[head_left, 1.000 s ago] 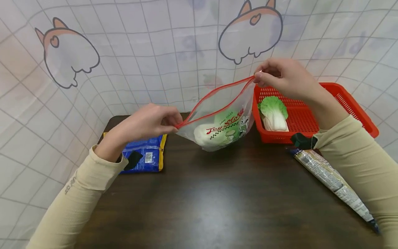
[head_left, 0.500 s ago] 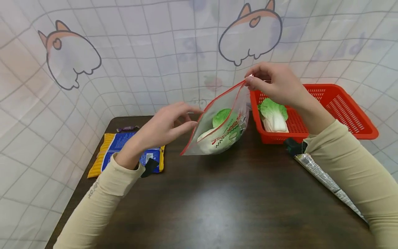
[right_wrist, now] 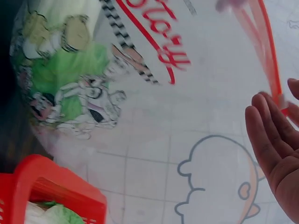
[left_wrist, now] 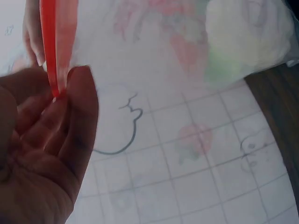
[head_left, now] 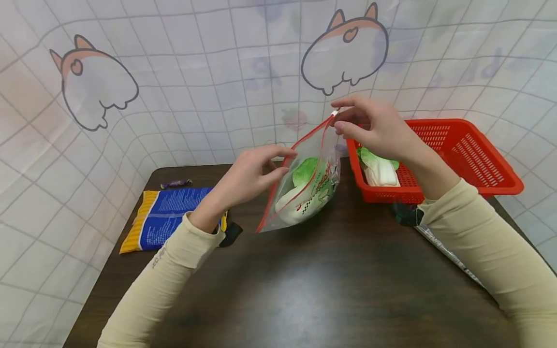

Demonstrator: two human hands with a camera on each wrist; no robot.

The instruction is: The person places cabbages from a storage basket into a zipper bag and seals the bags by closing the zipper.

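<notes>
A clear slider zip bag (head_left: 326, 174) with red zip strips and cartoon print hangs tilted over the table, its mouth gaping. Inside lies a Chinese cabbage (head_left: 290, 203), pale stem toward the lower left, green leaves (head_left: 306, 170) above. My left hand (head_left: 254, 174) pinches the red strip of the far rim between thumb and fingers; the bag's lower left corner hangs free. At the upper right corner, beside the white slider (head_left: 334, 113), my right hand (head_left: 378, 123) holds the bag between thumb and fingers. The right wrist view shows the slider tab (right_wrist: 282, 101) at those fingertips.
To the right stands a red plastic basket (head_left: 478, 191) holding another Chinese cabbage (head_left: 379, 169). A blue and yellow packet (head_left: 163, 217) and a purple wrapped sweet (head_left: 176, 184) lie at the left. A long narrow packet (head_left: 450, 256) lies partly under my right forearm.
My left hand has left the bag's lower left corner and moved right along the rim. That corner has dropped. My right hand has shifted a little left, and the bag stands more steeply.
</notes>
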